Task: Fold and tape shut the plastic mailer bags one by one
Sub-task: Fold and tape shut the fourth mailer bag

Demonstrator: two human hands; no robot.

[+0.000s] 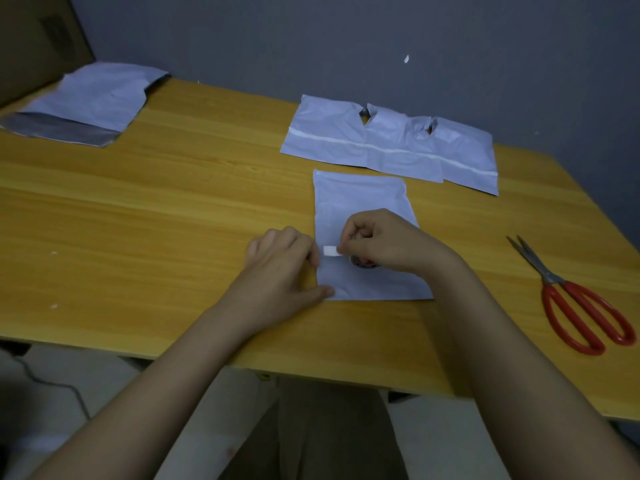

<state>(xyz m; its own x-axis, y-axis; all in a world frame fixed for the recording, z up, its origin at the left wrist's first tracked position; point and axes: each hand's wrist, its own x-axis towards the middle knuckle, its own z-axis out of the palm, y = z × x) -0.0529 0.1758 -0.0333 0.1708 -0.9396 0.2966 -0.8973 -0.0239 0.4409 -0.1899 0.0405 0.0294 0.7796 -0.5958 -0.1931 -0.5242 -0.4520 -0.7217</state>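
A folded white mailer bag [360, 202] lies flat on the wooden table [173, 209] in front of me. My left hand [284, 268] rests at the bag's left edge, fingers curled, thumb pressing its lower left corner. My right hand [381, 240] is curled above the bag and pinches a short white strip of tape [329, 251] that sticks out to the left. Under that hand a tape roll [363, 263] peeks out, mostly hidden. Behind the bag, three white mailer bags [381, 143] lie overlapped in a row, each with a white strip across it.
Red-handled scissors [575, 303] lie at the right of the table. Another mailer bag [86, 102] with a grey flap lies at the far left, next to a cardboard box [34, 39]. A grey wall stands behind the table.
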